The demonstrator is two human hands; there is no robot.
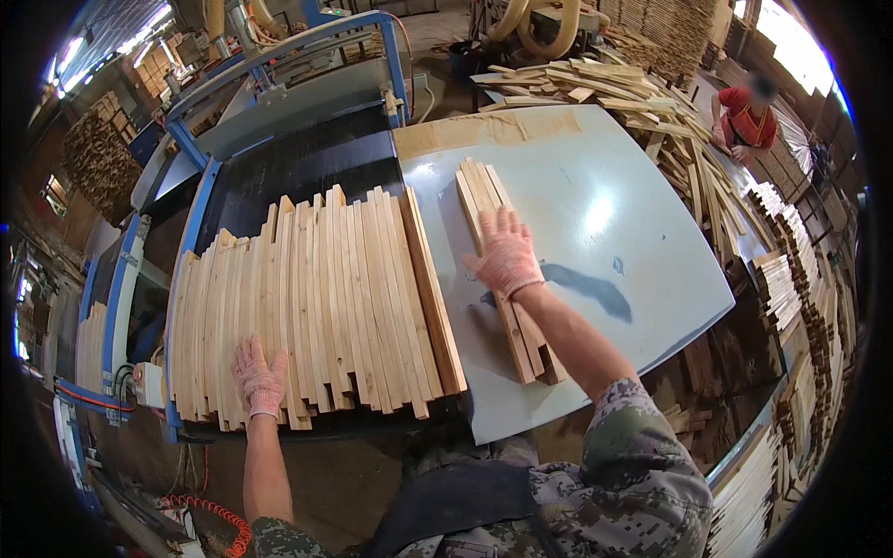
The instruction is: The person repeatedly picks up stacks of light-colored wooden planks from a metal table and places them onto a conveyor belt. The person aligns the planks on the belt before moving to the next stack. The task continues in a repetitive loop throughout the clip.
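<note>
One worktop (651,200), a smooth bluish-grey sheet with a glossy sheen, is spreading across the middle and right, one brown, papery band (493,132) running along its far edge. One black belt (307,160), flat and dull, is lying to its left within a blue metal frame (191,223). One loose heap of wooden offcuts (605,88), too tangled to count, is sprawling beyond the worktop's far corner. Roughly twenty or more wooden strips (321,279) are lying side by side on the belt, too tightly packed for an exact count; they are showing straight grain, squared edges and uneven, staggered ends. One browner-sided piece (430,279) is bordering their right side. At least three more strips are forming one narrow bundle (523,346), resting lengthwise on the worktop, apart from the row. One dark, elongated smear (595,290) is marking the sheet to the bundle's right. Two grips are wearing pinkish knitted gloves: the left grip (259,374) is lying palm down on the row, its fingers straight and slightly parted, while the right grip (507,253) is pressing flat over the bundle, fingers extended, thumb spreading wide to the left.
</note>
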